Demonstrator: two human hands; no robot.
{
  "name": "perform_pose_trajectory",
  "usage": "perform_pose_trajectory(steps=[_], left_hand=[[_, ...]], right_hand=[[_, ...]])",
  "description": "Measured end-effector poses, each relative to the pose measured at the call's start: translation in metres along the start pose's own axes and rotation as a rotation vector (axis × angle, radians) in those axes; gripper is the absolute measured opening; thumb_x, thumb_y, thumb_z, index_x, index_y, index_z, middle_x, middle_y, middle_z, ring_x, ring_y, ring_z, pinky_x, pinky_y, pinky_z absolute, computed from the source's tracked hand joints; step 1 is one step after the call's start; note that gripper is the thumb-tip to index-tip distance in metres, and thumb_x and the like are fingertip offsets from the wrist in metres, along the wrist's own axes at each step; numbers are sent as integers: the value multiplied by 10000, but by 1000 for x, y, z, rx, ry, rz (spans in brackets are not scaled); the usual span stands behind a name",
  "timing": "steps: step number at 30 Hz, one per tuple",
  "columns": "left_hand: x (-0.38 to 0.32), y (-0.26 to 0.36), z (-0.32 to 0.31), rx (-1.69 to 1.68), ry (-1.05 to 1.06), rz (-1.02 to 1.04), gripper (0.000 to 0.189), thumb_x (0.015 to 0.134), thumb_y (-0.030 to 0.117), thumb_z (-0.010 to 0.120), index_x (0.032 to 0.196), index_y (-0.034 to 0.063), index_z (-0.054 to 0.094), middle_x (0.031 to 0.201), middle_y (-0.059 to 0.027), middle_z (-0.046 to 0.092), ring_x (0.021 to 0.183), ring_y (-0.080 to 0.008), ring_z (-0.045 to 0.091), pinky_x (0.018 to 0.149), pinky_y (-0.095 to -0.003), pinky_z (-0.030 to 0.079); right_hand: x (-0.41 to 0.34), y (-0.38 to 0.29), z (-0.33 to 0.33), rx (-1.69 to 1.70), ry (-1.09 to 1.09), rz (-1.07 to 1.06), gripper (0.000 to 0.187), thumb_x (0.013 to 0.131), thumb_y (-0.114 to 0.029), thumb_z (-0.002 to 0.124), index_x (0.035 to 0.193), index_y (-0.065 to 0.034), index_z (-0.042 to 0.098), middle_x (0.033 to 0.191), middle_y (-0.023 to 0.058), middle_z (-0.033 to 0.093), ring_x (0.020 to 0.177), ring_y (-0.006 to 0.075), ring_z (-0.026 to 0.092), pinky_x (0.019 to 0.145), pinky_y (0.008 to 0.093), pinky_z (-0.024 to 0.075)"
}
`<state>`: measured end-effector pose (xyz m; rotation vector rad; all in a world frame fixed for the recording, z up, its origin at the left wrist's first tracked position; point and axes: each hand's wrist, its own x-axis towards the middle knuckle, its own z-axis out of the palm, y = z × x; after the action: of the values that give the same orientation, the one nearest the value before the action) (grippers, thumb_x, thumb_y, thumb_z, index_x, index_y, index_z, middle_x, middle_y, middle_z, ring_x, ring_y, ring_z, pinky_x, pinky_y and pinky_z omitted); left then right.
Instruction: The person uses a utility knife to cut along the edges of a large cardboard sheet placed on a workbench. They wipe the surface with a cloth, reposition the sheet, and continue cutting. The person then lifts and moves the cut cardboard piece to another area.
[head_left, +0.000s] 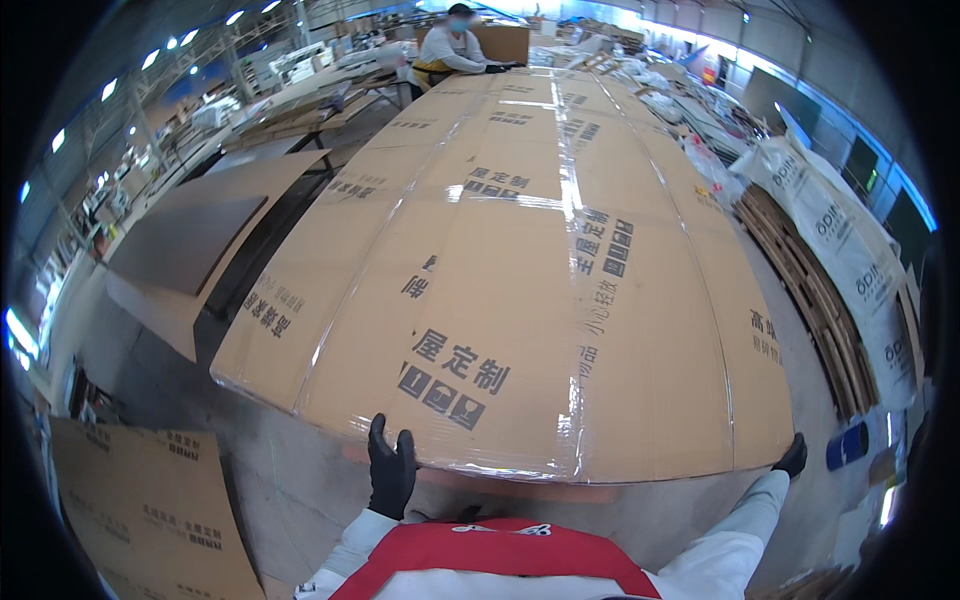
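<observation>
A long, flat cardboard package (510, 300) stretches away in front of me, bound with clear tape along its seams and printed with dark writing and handling symbols. My left hand (391, 469), in a black glove, grips its near edge left of the middle. Two digits show at the top edge; the rest of the grip is partly hidden. At the near right corner, my right hand (792, 456), also black-gloved, holds the package from the side, its fingers mostly out of sight. Another person (454, 49) with black gloves stands at the far end, a hand on the package there.
On the left, a brown panel (187, 244) rests on a cardboard sheet (124, 289) beside the package. Another printed cardboard sheet (150, 510) stands at lower left. Stacked boards (810, 300) under white plastic sheeting (847, 225) line the right, near a blue cylinder (847, 447).
</observation>
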<state>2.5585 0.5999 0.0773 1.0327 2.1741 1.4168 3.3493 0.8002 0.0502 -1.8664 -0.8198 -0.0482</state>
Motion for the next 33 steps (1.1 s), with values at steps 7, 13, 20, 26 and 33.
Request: perform_pose_trajectory(steps=[7, 13, 20, 26, 33], left_hand=[[5, 16, -5, 331, 59, 151, 543, 912, 354, 590, 1286, -16, 456, 1077, -294, 608, 953, -452, 614, 810, -488, 505], [10, 34, -14, 392, -4, 13, 531, 912, 428, 553, 1207, -13, 516, 964, -273, 644, 836, -446, 646, 738, -520, 513], [22, 48, -26, 583, -75, 26, 562, 915, 508, 525, 1119, -16, 532, 857, -239, 665, 748, -408, 667, 659, -502, 529], [34, 48, -36, 661, -150, 163, 604, 897, 559, 520, 1006, -33, 572, 762, -228, 675, 699, -396, 676, 658, -493, 539], [51, 38, -45, 530, -255, 285, 679, 866, 604, 532, 1050, -49, 571, 730, -239, 669, 680, -405, 674, 654, -491, 539]], right_hand=[[25, 4, -6, 62, -240, 147, 648, 939, -559, 491, 1046, 57, 663, 1007, 171, 678, 885, 288, 626, 813, 392, 497], [15, -14, -15, 130, -284, 232, 703, 924, -585, 492, 1094, 79, 647, 1076, 206, 666, 960, 300, 652, 827, 402, 527], [10, 12, -19, 91, -261, 138, 707, 935, -576, 479, 1124, 91, 619, 1129, 218, 630, 989, 323, 627, 818, 418, 522], [7, -9, -20, -693, -395, -266, 629, 949, -522, 473, 1165, 54, 604, 1173, 210, 628, 1035, 320, 616, 878, 405, 504], [-225, -268, 79, -3, -186, -954, 365, 895, -256, 667, 1150, -2, 605, 1164, 168, 620, 1099, 322, 577, 976, 401, 448]])
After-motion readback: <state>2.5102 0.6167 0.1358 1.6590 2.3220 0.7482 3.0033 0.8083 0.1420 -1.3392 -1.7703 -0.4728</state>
